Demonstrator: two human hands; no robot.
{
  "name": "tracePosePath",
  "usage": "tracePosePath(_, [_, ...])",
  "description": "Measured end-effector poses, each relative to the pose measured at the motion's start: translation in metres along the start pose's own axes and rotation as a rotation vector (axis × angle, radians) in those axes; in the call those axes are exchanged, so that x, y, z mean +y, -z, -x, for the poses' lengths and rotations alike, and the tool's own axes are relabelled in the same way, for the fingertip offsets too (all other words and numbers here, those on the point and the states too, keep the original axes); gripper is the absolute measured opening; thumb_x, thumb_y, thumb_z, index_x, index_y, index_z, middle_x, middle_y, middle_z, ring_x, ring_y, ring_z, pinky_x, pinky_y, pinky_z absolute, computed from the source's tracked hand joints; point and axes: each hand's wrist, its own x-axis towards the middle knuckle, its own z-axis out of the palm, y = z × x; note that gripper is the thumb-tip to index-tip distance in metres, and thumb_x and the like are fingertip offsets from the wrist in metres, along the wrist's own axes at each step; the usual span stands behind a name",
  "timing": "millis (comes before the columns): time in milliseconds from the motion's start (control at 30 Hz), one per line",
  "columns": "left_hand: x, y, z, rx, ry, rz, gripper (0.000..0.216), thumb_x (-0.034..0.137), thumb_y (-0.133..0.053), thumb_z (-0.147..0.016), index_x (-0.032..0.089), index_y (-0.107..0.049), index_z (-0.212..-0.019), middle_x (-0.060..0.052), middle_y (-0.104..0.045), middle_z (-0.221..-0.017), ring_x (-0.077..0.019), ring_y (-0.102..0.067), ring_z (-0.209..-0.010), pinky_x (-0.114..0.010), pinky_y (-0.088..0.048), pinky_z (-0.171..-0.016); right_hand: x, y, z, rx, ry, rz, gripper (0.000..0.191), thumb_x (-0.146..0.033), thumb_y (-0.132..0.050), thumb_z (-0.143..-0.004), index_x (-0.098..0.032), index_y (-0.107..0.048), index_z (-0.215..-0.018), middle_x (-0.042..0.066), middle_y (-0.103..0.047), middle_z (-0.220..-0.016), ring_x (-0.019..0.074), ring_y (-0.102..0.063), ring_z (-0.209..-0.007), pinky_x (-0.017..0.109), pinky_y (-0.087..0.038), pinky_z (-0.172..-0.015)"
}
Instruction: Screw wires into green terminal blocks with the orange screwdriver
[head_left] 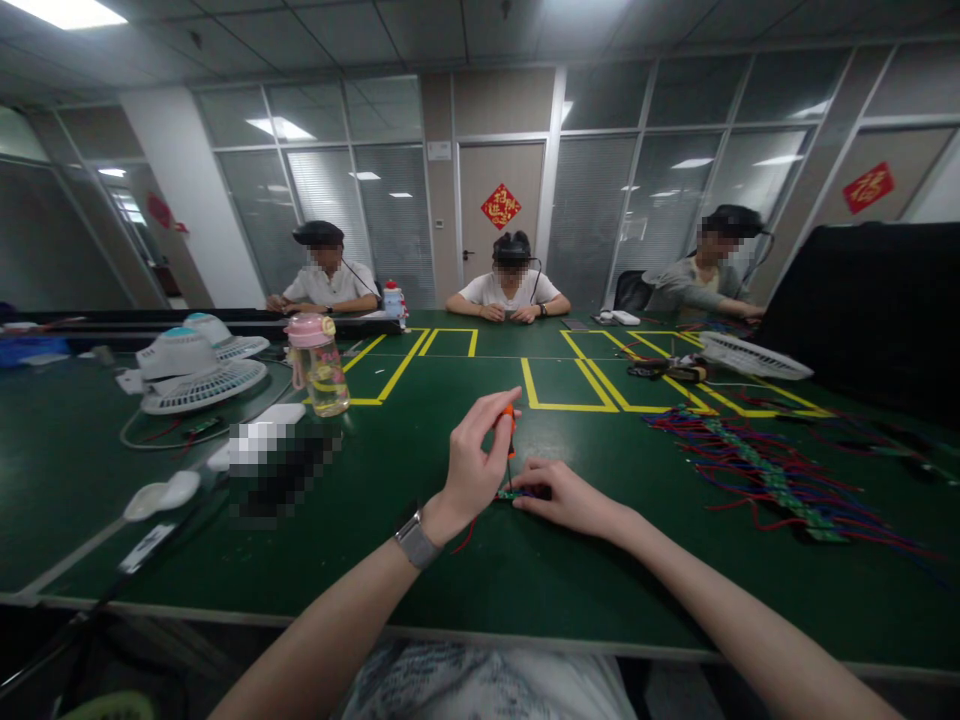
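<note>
My left hand (477, 455) is closed round a small orange-handled screwdriver (511, 428), held upright with its tip down on a small green terminal block (512, 494) on the green table (420, 560). A watch sits on that wrist. My right hand (564, 494) lies on the table just right of the block, fingers pinched on it to hold it down. A red wire (466, 538) trails from the block toward me.
A pile of green blocks with red and blue wires (765, 470) lies to the right. A pink-lidded bottle (321, 364), two white fans (196, 372) and white gadgets sit on the left. Another fan (754, 355) is far right. Three people sit at the far side.
</note>
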Motion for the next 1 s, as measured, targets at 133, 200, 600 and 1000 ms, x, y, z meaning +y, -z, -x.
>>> tracePosePath(133, [0.0012,-0.0009,0.0002,0.052,-0.073,-0.073,0.026,0.018,-0.056,-0.092,0.021,-0.064,-0.116,-0.006,-0.066,-0.104,-0.0153,-0.063,-0.092,-0.028,-0.053,-0.077,-0.0002,-0.0001,-0.0001,-0.010,-0.006,0.003,0.021,-0.026,-0.064,-0.088,-0.021,-0.074,-0.107,0.004,-0.061,-0.088,0.0153,-0.058,-0.074,0.026,-0.045,-0.069])
tracePosePath(200, [0.0022,-0.0005,-0.0006,0.081,-0.102,-0.106,0.022,0.018,-0.061,-0.089,0.021,-0.066,-0.110,-0.004,-0.063,-0.095,-0.0136,-0.060,-0.085,-0.026,-0.051,-0.074,-0.0008,0.0002,0.0000,-0.012,-0.004,0.000,0.021,-0.025,-0.063,-0.088,-0.020,-0.074,-0.106,0.004,-0.061,-0.090,0.0157,-0.059,-0.076,0.026,-0.045,-0.071])
tracePosePath(600, [0.0021,0.0036,-0.0003,0.028,0.019,-0.087,0.035,0.021,-0.039,-0.098,0.022,-0.060,-0.126,-0.009,-0.058,-0.120,-0.0183,-0.059,-0.107,-0.032,-0.050,-0.091,-0.0019,0.0012,0.0008,-0.001,-0.003,0.011,0.022,-0.028,-0.063,-0.089,-0.020,-0.074,-0.106,0.003,-0.059,-0.085,0.0146,-0.057,-0.073,0.025,-0.044,-0.068])
tracePosePath(1000, [0.0041,0.0002,-0.0016,0.094,-0.035,-0.102,0.021,0.018,-0.058,-0.091,0.020,-0.066,-0.109,-0.005,-0.066,-0.101,-0.0152,-0.063,-0.091,-0.028,-0.053,-0.078,-0.0001,0.0003,0.0008,-0.005,-0.005,0.000,0.022,-0.029,-0.063,-0.089,-0.021,-0.074,-0.106,0.004,-0.060,-0.088,0.0154,-0.058,-0.075,0.026,-0.045,-0.069])
